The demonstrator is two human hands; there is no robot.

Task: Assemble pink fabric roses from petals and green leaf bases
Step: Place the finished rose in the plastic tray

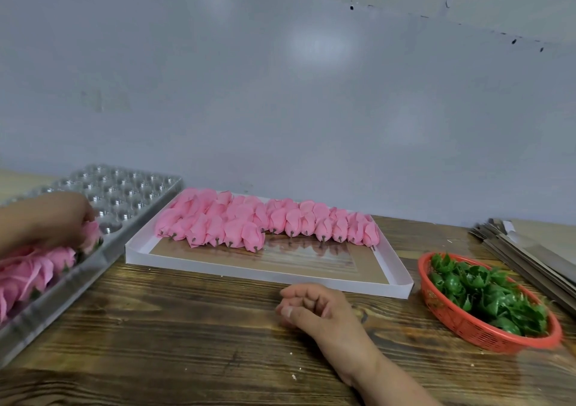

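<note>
1. Left hand (53,218) curls over a pink rose (91,236), gripping it at the clear dimpled plastic tray (131,197) on the worktop's left edge; its fingertips are hidden.
2. Pink petal buds (265,221) line the white box's (268,276) far side.
3. Right hand (314,309) rests loosely curled, holding nothing.
4. Glossy green leaf bases (486,293) fill the red mesh basket (461,327) near the right edge.

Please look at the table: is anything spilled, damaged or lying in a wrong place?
Nothing stands out. The pink fabric rose buds lie in rows inside the white shallow cardboard tray, the green leaf bases stay inside the red plastic basket, and the left hand holds a finished pink rose at the clear plastic cavity tray.
</note>
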